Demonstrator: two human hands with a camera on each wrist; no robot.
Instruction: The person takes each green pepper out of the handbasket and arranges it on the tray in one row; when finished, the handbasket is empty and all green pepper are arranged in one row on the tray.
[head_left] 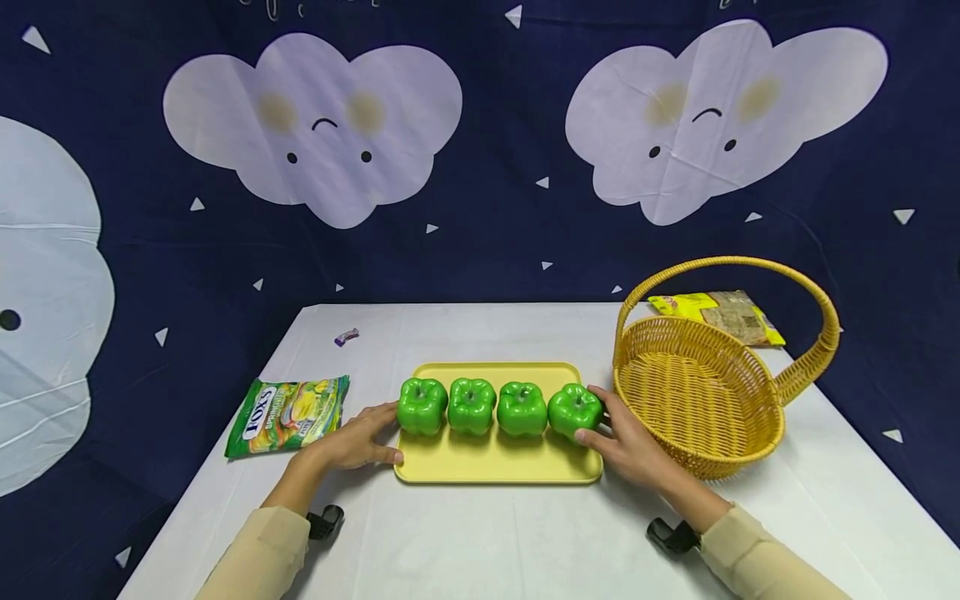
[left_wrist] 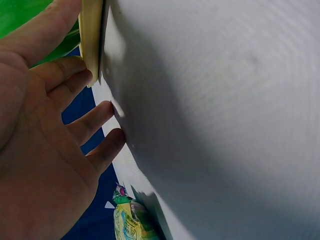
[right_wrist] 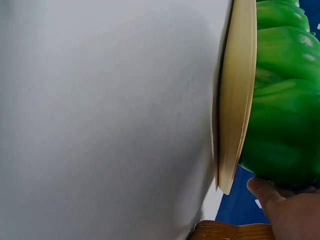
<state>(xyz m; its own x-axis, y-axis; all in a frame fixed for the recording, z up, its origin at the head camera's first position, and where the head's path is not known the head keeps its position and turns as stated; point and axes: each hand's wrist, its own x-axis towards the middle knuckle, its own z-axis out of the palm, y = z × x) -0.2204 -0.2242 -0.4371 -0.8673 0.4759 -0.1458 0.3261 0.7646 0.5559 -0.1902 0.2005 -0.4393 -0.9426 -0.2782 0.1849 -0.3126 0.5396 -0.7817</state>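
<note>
Several glossy green bell peppers (head_left: 471,407) stand in a row on a yellow rectangular tray (head_left: 495,465). The right hand (head_left: 633,442) holds the rightmost bell pepper (head_left: 574,408), thumb at its front and fingers round its right side. Seen from the right wrist, that pepper (right_wrist: 285,135) bulges over the tray's side (right_wrist: 237,100), with a fingertip against its lower end. At the tray's left end lies the left hand (head_left: 352,440), fingers extended beside the leftmost pepper (head_left: 422,407). The left wrist view shows its fingers (left_wrist: 67,90) spread, the upper ones right at the tray's edge.
A yellow wicker basket (head_left: 693,400) with a tall handle stands right of the tray. Behind it lies a yellow-and-brown packet (head_left: 738,317). A green FOX'S candy bag (head_left: 288,415) is at the left, with a small purple wrapped candy (head_left: 347,337) farther back.
</note>
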